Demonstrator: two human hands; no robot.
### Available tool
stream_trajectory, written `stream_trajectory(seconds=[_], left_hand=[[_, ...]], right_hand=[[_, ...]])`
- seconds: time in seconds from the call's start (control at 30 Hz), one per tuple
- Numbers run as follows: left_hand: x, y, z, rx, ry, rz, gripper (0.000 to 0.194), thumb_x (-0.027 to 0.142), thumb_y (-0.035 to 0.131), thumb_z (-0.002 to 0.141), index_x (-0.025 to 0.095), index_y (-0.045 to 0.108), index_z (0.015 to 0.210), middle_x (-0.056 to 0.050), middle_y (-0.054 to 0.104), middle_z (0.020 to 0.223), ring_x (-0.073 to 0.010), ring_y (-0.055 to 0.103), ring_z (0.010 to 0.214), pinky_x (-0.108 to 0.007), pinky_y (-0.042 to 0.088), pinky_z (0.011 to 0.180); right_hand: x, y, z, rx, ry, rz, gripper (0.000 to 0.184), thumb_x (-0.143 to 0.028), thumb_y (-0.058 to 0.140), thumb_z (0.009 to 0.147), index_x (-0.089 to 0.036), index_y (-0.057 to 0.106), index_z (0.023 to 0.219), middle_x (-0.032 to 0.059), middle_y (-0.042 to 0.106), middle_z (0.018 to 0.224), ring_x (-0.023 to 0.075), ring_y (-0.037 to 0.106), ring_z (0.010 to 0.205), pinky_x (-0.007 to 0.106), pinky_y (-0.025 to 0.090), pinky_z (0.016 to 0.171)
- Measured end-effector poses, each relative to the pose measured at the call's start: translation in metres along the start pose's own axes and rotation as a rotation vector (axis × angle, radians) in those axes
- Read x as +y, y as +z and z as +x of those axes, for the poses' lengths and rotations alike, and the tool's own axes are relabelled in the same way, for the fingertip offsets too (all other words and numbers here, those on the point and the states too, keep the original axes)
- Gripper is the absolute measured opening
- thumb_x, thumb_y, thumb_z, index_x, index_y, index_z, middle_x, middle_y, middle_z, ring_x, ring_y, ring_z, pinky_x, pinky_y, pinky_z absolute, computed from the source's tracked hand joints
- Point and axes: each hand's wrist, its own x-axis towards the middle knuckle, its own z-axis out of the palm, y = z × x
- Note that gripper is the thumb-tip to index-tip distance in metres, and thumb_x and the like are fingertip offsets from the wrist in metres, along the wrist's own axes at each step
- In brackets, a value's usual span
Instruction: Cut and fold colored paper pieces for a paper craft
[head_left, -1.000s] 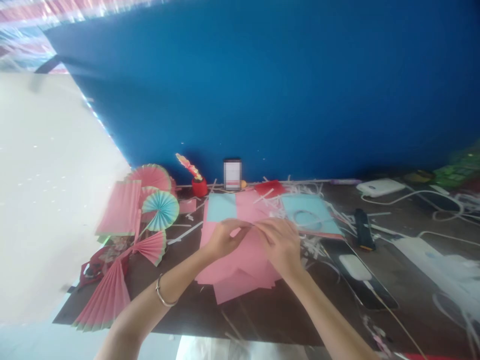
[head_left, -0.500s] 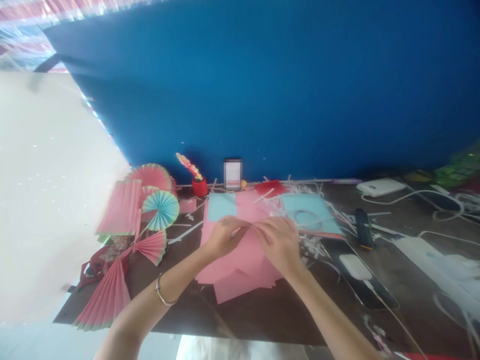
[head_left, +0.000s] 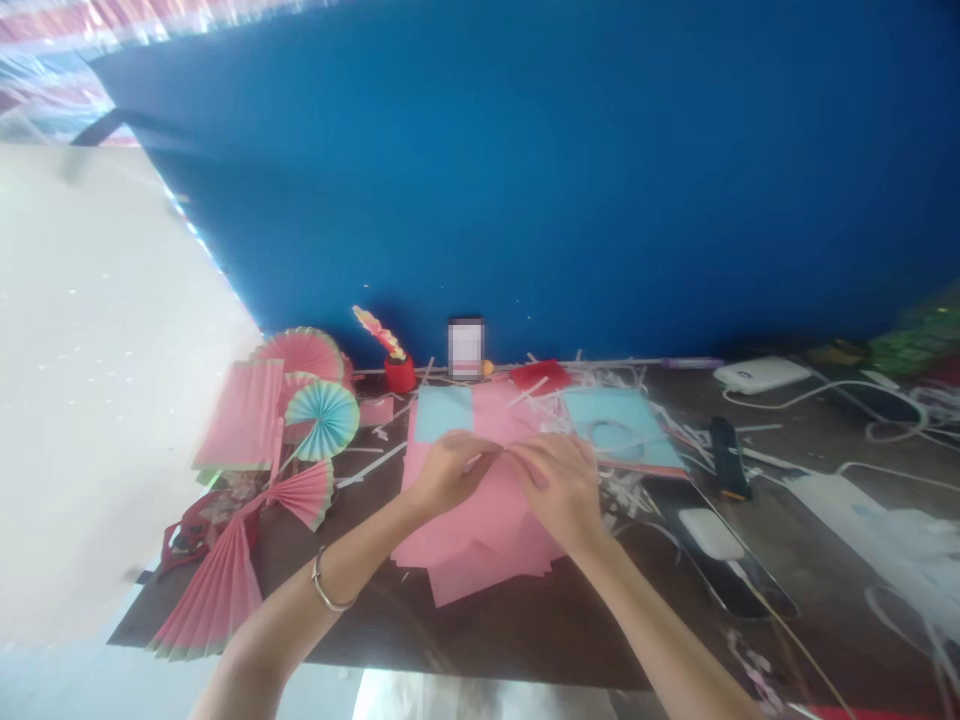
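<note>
My left hand [head_left: 455,473] and my right hand [head_left: 559,485] meet fingertip to fingertip over a stack of pink paper [head_left: 480,545]. Both are pinched closed; whatever lies between the fingertips is too small or hidden to name. A light blue paper square [head_left: 444,412] rests on the far left part of the stack. To the right of my right hand lies a light blue sheet [head_left: 630,425] with a clear ring-shaped item on it. White paper strips [head_left: 626,495] are scattered beside that hand.
Pleated pink paper fans [head_left: 214,590] and a blue pleated rosette [head_left: 322,420] sit at the left. A red pot [head_left: 400,374] stands at the back. On the right are a phone [head_left: 750,590], a white charger case [head_left: 710,534], a black stapler-like item [head_left: 727,458] and cables.
Compared with one second ago, my hands have shifted only very slightly, their fingertips still together. The papers and other things on the table have stayed put.
</note>
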Motion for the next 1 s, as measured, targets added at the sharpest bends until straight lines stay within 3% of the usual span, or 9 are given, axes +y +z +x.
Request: stream_trajectory(seconds=[0.43, 0.6, 0.7, 0.8, 0.87, 0.93, 1.0], left_hand=[[-0.003, -0.003, 0.006, -0.045, 0.074, 0.133, 0.021, 0.024, 0.044, 0.087, 0.021, 0.064, 0.090, -0.004, 0.070, 0.089, -0.0155, 0.063, 0.082, -0.033, 0.045, 0.082], [-0.004, -0.009, 0.009, -0.052, 0.047, 0.155, 0.021, 0.023, 0.043, 0.087, 0.021, 0.064, 0.089, -0.004, 0.070, 0.090, -0.0153, 0.064, 0.082, -0.033, 0.042, 0.086], [0.000, -0.014, 0.011, -0.140, 0.012, 0.172, 0.023, 0.021, 0.041, 0.087, 0.022, 0.063, 0.089, -0.002, 0.070, 0.091, -0.0142, 0.064, 0.081, -0.036, 0.037, 0.092], [0.003, -0.025, 0.015, -0.230, -0.002, 0.207, 0.022, 0.022, 0.041, 0.087, 0.023, 0.063, 0.091, -0.002, 0.069, 0.093, -0.0147, 0.063, 0.085, -0.037, 0.035, 0.094], [0.000, -0.039, 0.017, -0.216, -0.044, 0.248, 0.022, 0.024, 0.042, 0.087, 0.021, 0.063, 0.090, -0.003, 0.068, 0.095, -0.0165, 0.061, 0.089, -0.036, 0.037, 0.092], [-0.010, -0.057, 0.014, -0.167, -0.145, 0.284, 0.023, 0.027, 0.043, 0.086, 0.020, 0.064, 0.092, -0.005, 0.068, 0.095, -0.0181, 0.061, 0.089, -0.034, 0.041, 0.086], [-0.026, -0.076, 0.004, -0.136, -0.305, 0.306, 0.025, 0.027, 0.042, 0.085, 0.019, 0.063, 0.097, -0.005, 0.068, 0.091, -0.0179, 0.062, 0.084, -0.030, 0.045, 0.079]], right_hand=[[0.004, 0.003, 0.006, -0.113, -0.034, -0.052, 0.016, -0.014, 0.047, 0.083, -0.020, 0.060, 0.076, 0.0009, 0.067, 0.077, 0.0155, 0.058, 0.079, 0.032, 0.031, 0.081], [0.009, 0.009, 0.003, -0.080, 0.092, 0.042, 0.014, -0.025, 0.051, 0.082, -0.020, 0.059, 0.093, 0.0041, 0.066, 0.083, 0.0181, 0.059, 0.074, 0.031, 0.040, 0.072], [0.009, 0.012, 0.002, -0.136, 0.132, 0.127, 0.013, -0.024, 0.050, 0.082, -0.021, 0.060, 0.089, 0.0020, 0.066, 0.075, 0.0154, 0.057, 0.062, 0.028, 0.042, 0.063], [0.009, 0.014, 0.003, -0.204, 0.173, 0.198, 0.014, -0.020, 0.047, 0.082, -0.020, 0.062, 0.081, 0.0015, 0.066, 0.071, 0.0138, 0.056, 0.058, 0.026, 0.041, 0.057], [0.013, 0.018, 0.003, -0.195, 0.255, 0.255, 0.016, -0.022, 0.047, 0.080, -0.019, 0.062, 0.080, 0.0033, 0.066, 0.074, 0.0150, 0.058, 0.061, 0.026, 0.042, 0.056], [0.023, 0.024, 0.000, -0.172, 0.381, 0.326, 0.019, -0.027, 0.046, 0.079, -0.017, 0.062, 0.079, 0.0051, 0.067, 0.074, 0.0168, 0.060, 0.063, 0.027, 0.044, 0.057], [0.036, 0.032, -0.008, -0.210, 0.551, 0.407, 0.023, -0.031, 0.047, 0.078, -0.015, 0.063, 0.076, 0.0045, 0.065, 0.064, 0.0163, 0.058, 0.053, 0.027, 0.043, 0.052]])
